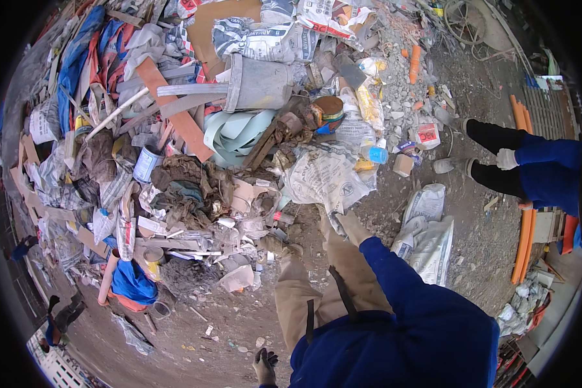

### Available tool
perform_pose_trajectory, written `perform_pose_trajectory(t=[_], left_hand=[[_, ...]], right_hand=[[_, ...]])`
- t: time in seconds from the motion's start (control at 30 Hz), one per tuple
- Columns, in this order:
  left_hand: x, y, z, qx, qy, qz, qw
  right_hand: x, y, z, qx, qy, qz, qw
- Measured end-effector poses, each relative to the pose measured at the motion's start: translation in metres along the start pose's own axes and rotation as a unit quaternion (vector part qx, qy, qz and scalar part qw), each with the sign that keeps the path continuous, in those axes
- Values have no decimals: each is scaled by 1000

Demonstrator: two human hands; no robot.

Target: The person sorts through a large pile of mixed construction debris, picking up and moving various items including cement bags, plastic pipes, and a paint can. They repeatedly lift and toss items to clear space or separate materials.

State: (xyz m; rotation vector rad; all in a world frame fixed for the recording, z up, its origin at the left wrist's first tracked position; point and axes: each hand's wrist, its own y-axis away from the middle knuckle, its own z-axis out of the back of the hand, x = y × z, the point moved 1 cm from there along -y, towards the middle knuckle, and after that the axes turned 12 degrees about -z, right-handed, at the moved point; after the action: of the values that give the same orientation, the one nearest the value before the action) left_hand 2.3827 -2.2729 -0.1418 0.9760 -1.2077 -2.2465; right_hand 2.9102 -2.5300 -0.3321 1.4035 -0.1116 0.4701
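My right hand (pixel 338 224), in a greyish glove, reaches forward and is closed on the near corner of a crumpled white sack (pixel 326 181) with dark print. The sack lies at the front of a rubbish heap, flattened and dusty. My left hand (pixel 264 366) hangs low by my left side, gloved with dark fingertips. Its fingers are a little apart and nothing shows in them. Just beyond the sack are a blue-capped container (pixel 377 155) and a yellow and white bag (pixel 370 107).
A big heap holds a grey bucket (pixel 258 83), a reddish board (pixel 174 108), pale green strip (pixel 239 136) and dirty cloth (pixel 191 187). More white sacks (pixel 427 236) lie on the ground at right. Another person (pixel 524 158) stands far right beside orange pipes (pixel 522 246).
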Motion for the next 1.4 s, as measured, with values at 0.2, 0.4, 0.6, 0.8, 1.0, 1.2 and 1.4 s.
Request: perform_pose_trajectory(t=[0.2, 0.4, 0.6, 0.8, 1.0, 1.2, 1.4], left_hand=[[57, -18, 45, 36, 71, 46, 996], [108, -31, 93, 197, -86, -84, 973], [76, -34, 112, 151, -90, 39, 984], [28, -61, 105, 110, -74, 83, 988], [-9, -101, 87, -5, 7, 42, 999], [-116, -165, -63, -22, -83, -186, 979], [-252, -166, -322, 300, -279, -525, 746]], right_hand=[[48, 3, -113, -84, 385, 142, 908], [-6, -46, -318, 55, 604, 408, 683], [-65, -75, -483, 10, 572, 524, 631], [-83, -84, -530, -58, 617, 557, 553], [-114, -110, -565, -4, 448, 350, 823], [-157, -95, -504, 115, 407, 278, 863], [-148, -49, -465, -75, 697, 494, 514]])
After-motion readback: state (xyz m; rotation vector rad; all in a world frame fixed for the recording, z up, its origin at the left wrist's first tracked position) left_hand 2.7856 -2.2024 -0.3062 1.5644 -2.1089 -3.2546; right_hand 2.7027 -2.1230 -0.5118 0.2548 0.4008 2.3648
